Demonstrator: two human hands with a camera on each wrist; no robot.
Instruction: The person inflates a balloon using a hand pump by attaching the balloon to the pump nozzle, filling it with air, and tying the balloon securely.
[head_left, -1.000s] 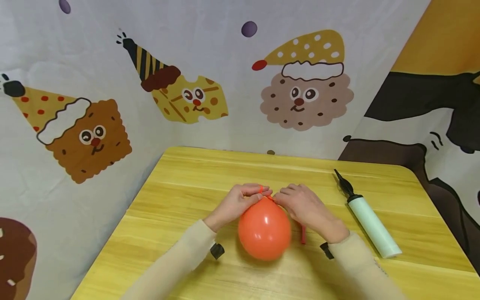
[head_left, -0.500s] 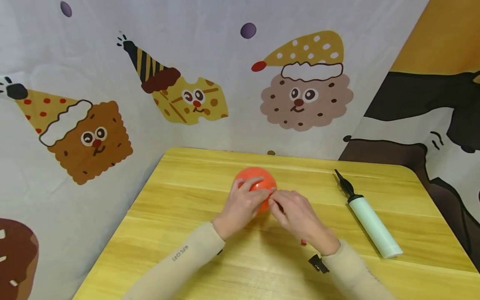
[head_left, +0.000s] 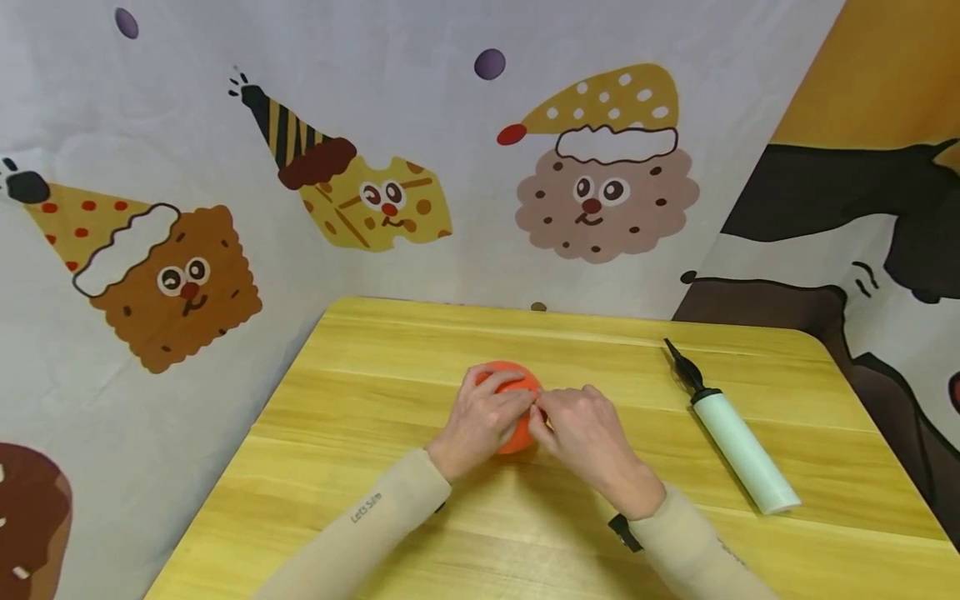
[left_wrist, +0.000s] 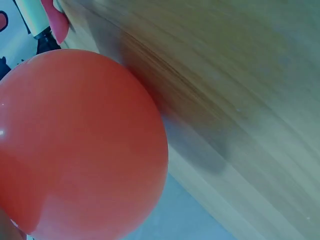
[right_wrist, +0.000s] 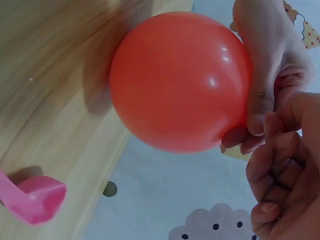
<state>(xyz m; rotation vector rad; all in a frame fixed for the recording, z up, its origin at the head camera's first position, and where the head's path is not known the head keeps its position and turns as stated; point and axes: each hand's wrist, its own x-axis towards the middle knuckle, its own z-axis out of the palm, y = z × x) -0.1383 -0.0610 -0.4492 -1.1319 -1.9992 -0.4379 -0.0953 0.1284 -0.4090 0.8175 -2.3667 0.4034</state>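
Both hands meet at the neck of an inflated orange-red balloon [head_left: 519,435], just above the table. My left hand [head_left: 480,417] lies over the balloon, its thumb and fingers pinching near the neck. Against it, my right hand [head_left: 588,433] pinches the neck end with thumb and forefinger, the other fingers curled. In the right wrist view the round balloon [right_wrist: 175,80] hangs beside the left thumb; fingers cover the neck, so a knot cannot be seen. The balloon [left_wrist: 85,145] fills much of the left wrist view.
A pale green hand pump [head_left: 742,450] with a black nozzle lies on the right of the wooden table [head_left: 360,400]. A flat pink balloon [right_wrist: 45,197] lies on the tabletop. Behind the table hangs a cartoon-printed cloth [head_left: 420,100].
The balloon has swung from hanging towards me to lying beyond and under the left hand, then dropped slightly nearer. The left hand has turned over it; the right hand stays at the neck.
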